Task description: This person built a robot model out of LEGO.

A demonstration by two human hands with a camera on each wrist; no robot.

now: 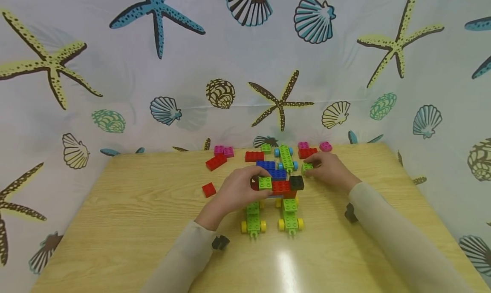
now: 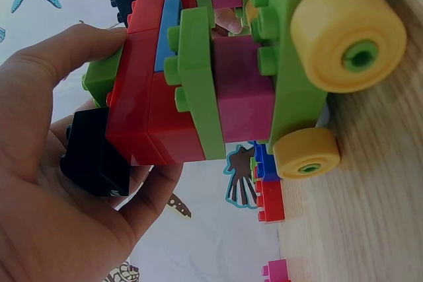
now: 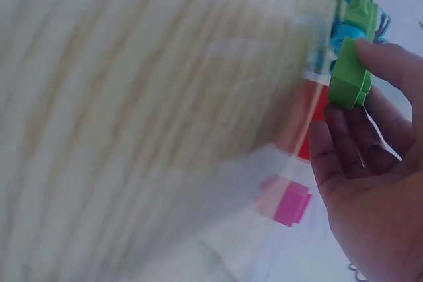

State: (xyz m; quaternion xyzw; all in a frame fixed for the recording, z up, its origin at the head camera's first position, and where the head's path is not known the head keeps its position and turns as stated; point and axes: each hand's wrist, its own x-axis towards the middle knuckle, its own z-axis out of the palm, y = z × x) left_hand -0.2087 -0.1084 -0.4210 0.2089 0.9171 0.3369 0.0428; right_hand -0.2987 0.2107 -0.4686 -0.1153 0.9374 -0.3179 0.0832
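"Which step?"
"Likely adding bricks: left hand (image 1: 242, 185) grips the block build (image 1: 281, 187), right hand (image 1: 330, 168) pinches 1 green brick (image 1: 306, 167) (beside the blue-wheeled base (image 1: 285, 156))"
"Next?"
"Probably carry it across, aligned"

You have room to slide in over the left of the surface (image 1: 145, 199) as far as the small red brick (image 1: 209, 189), and between your sleeves (image 1: 399, 233) in front of the yellow-wheeled brick build (image 2: 241, 84). That build, gripped by your left hand (image 1: 239, 188), blocks the middle; its black brick (image 1: 296, 182) juts up at the right end. Behind it, the blue bricks (image 1: 278, 174) and the blue-wheeled green chassis (image 1: 285, 157) obstruct a straight reach. Your right hand (image 1: 327, 167), pinching the green brick (image 3: 350, 77), crowds that chassis's right side. The printed cloth (image 1: 184, 76) walls off the back.
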